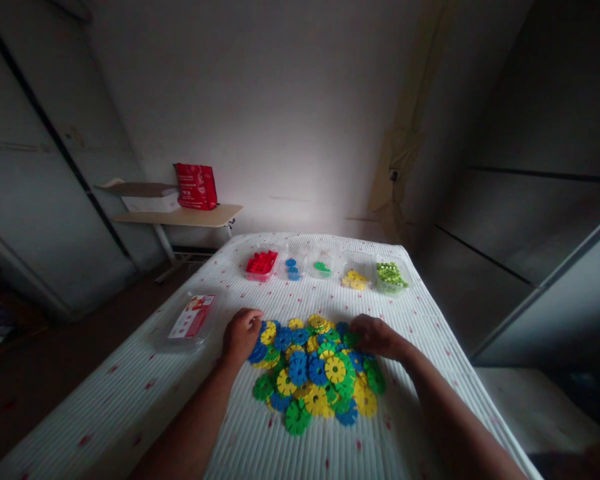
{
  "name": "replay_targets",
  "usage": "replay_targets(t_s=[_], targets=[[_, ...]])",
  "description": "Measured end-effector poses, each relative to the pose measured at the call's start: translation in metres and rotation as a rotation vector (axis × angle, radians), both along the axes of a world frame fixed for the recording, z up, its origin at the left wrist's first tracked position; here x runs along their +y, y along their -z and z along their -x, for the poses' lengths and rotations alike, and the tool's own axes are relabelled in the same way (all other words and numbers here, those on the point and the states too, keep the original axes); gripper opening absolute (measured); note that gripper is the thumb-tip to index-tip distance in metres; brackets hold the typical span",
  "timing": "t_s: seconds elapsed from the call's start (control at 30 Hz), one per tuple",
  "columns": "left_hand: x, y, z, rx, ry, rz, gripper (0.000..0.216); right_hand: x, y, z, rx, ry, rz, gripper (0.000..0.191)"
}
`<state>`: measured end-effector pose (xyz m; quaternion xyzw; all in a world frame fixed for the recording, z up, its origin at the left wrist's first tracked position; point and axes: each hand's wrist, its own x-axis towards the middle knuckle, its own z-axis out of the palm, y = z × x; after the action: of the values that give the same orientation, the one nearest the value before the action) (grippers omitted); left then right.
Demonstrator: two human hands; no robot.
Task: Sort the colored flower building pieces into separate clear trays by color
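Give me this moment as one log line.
Yellow, blue, green notched plastic discs: heaped | left hand: at left edge | right hand: at right edge

Notched discs point(316, 381) in blue, yellow and green | lie heaped and overlapping, some flat, others tilted | loose pile on spotted white cloth point(250, 440)

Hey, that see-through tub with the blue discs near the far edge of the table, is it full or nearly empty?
Nearly empty: only a few blue discs show in the tub, with bare clear plastic around them.
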<state>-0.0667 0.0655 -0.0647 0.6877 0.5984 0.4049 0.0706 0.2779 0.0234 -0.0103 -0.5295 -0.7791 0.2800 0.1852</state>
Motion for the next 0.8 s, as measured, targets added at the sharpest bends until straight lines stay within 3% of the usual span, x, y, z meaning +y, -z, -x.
replay_targets(t_s=[0.17, 0.3, 0.5, 0.63, 0.8], targets=[[-0.002, -0.003, -0.002, -0.021, -0.004, 0.005, 0.020, 0.002, -0.011, 0.000, 0.045, -0.018, 0.043, 0.017], [-0.002, -0.004, -0.003, -0.038, -0.003, 0.010, 0.019, 0.021, -0.024, 0.002, 0.158, 0.010, -0.010, 0.005], [-0.002, -0.002, -0.001, -0.050, -0.007, 0.012, 0.019, 0.084, -0.044, 0.029, 0.293, 0.282, -0.200, 0.012], [-0.002, -0.001, 0.001, -0.070, -0.001, 0.009, 0.019, 0.115, -0.051, 0.052, 0.358, 0.516, -0.209, 0.027], [-0.003, -0.003, -0.001, -0.069, -0.012, 0.018, 0.018, 0.104, -0.040, 0.061, 0.239, 0.428, -0.173, 0.019]])
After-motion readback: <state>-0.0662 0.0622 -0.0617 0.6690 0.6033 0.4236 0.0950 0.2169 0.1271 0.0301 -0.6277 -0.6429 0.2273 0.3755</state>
